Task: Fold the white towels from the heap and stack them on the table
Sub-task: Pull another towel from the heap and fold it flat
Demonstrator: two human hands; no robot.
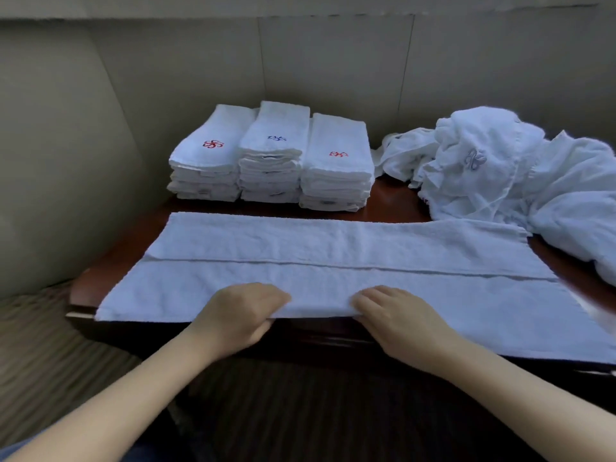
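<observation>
Two hands sit at the near edge of the spread towel (333, 258), low in the frame's centre: my left hand (241, 313) pinches that edge, fingers curled round it; my right hand (391, 315) grips it likewise. Three stacks (271, 158) stand upper centre on the counter (393, 200), the heap (506, 168) upper right. I'd lift both grips evenly and lay the edge squarely along the fold line.

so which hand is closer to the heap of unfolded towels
Right. The right hand grips the spread towel's near edge, below-left of the heap; the left hand grips the same edge farther left.
</observation>
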